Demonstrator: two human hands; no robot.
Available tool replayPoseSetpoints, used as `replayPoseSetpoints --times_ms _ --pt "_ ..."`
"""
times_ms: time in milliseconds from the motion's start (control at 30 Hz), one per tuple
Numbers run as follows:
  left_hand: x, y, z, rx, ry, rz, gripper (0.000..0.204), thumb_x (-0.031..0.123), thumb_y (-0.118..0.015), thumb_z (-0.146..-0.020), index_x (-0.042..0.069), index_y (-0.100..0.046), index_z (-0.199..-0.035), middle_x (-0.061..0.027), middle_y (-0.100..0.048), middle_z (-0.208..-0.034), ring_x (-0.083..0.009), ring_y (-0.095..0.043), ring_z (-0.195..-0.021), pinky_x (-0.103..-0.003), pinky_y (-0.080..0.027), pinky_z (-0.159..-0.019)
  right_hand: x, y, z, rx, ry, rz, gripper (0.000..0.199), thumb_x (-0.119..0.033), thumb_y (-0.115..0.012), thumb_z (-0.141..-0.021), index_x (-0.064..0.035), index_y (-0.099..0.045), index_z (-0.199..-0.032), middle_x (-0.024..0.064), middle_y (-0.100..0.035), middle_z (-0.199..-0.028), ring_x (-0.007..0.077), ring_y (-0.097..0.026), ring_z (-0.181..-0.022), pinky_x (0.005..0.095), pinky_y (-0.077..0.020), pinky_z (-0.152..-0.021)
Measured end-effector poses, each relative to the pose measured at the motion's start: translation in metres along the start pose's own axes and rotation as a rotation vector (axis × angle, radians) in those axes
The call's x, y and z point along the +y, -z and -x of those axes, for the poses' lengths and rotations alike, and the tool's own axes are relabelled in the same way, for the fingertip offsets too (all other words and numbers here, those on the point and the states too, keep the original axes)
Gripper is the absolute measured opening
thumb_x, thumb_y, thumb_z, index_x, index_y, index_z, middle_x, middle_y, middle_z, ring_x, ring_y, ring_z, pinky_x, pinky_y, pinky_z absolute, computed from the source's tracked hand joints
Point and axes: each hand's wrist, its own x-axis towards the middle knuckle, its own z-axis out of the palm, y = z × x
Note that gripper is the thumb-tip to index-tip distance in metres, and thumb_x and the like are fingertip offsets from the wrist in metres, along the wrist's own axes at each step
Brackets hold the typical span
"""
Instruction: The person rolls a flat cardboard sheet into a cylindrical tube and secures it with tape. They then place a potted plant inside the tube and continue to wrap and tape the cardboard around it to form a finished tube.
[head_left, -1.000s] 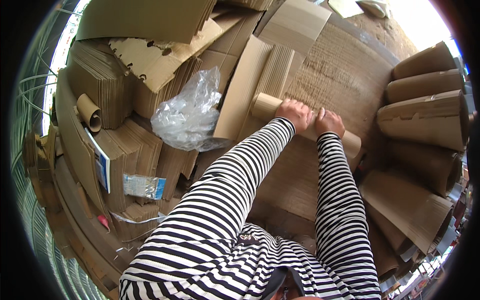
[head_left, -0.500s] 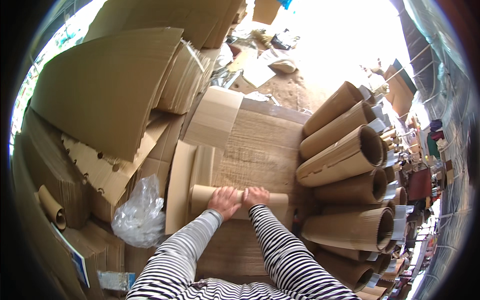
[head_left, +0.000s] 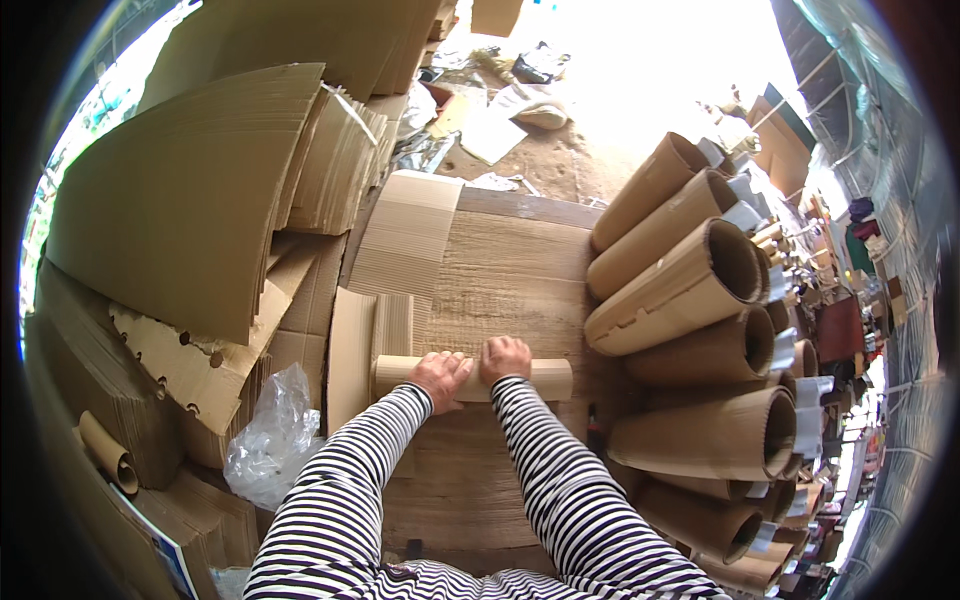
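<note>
A rolled-up sheet of brown cardboard [head_left: 548,380] lies crosswise on the wooden board [head_left: 505,270] in front of me. My left hand [head_left: 441,381] presses on the roll left of its middle, fingers bent over the top. Close beside it, my right hand [head_left: 505,360] is curled over the roll with its knuckles up. A small gap separates the two hands. The roll's left end meets flat cardboard pieces [head_left: 352,345], and its right end reaches toward the board's right side. The undersides of my fingers are hidden.
Several large cardboard tubes [head_left: 655,312] lie stacked along the right. Tall piles of flat cardboard [head_left: 185,190] stand at the left, with a crumpled clear plastic bag [head_left: 272,440] near them. Another ribbed cardboard sheet [head_left: 405,230] rests on the board's far left. Loose litter [head_left: 495,130] covers the ground beyond.
My hands have shifted slightly away from me with the roll, which looks narrower now. The gap between the hands has widened, and my right fingers are more curled. The view has shifted slightly.
</note>
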Motion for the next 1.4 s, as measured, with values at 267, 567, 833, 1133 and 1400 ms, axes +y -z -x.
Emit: replayPoseSetpoints --times_ms 267,567,833,1133,1400 --pt "0.001 0.040 -0.028 -0.297 0.172 0.066 0.091 0.041 -0.087 -0.068 0.009 -0.044 -0.142 -0.0140 -0.057 -0.134 -0.0301 -0.058 -0.124 -0.042 -0.047 -0.106 -0.033 0.172 0.120 0.055 0.251 -0.252 0.038 -0.015 -0.078 -0.066 -0.0165 -0.073 -0.104 0.0082 -0.064 -0.113 0.0300 -0.058 -0.114 0.0532 -0.0418 -0.104" --pt "0.105 0.087 0.054 0.284 -0.047 0.887 0.102 0.012 -0.090 -0.067 0.012 -0.028 -0.149 -0.0182 -0.052 -0.133 -0.0358 -0.057 -0.123 -0.046 -0.049 -0.104 -0.015 0.514 0.001 0.461 0.104 -0.281 0.040 -0.021 -0.044 -0.109 0.0055 -0.056 -0.136 0.0177 -0.066 -0.132 0.0327 -0.061 -0.126 0.0434 -0.0428 -0.114" --pt "0.151 0.042 0.111 0.192 0.091 1.038 0.116 0.027 -0.094 -0.066 0.015 -0.021 -0.155 -0.0194 -0.042 -0.151 -0.0380 -0.045 -0.138 -0.047 -0.037 -0.119 -0.098 0.375 0.062 -0.329 0.286 -0.010 0.051 -0.032 -0.075 -0.087 -0.0070 -0.065 -0.130 0.0144 -0.061 -0.137 0.0341 -0.052 -0.132 0.0512 -0.0281 -0.119" --pt "0.130 0.041 0.118 0.323 0.098 0.924 0.112 0.029 -0.093 -0.066 0.013 -0.023 -0.151 -0.0183 -0.043 -0.145 -0.0355 -0.045 -0.137 -0.044 -0.039 -0.117 -0.117 0.418 0.032 0.142 0.369 -0.176 0.057 -0.038 -0.071 -0.090 -0.0049 -0.060 -0.136 0.0148 -0.060 -0.137 0.0382 -0.050 -0.132 0.0566 -0.0312 -0.112" --pt "0.139 0.066 0.152 0.321 0.407 1.187 0.104 0.028 -0.091 -0.073 0.008 -0.025 -0.151 -0.0176 -0.049 -0.143 -0.0320 -0.051 -0.132 -0.045 -0.042 -0.115 -0.133 0.360 0.051 -0.132 0.393 -0.607 0.083 -0.037 -0.074 -0.091 0.0032 -0.035 -0.153 0.0265 -0.045 -0.151 0.0419 -0.044 -0.139 0.0451 -0.0376 -0.117"
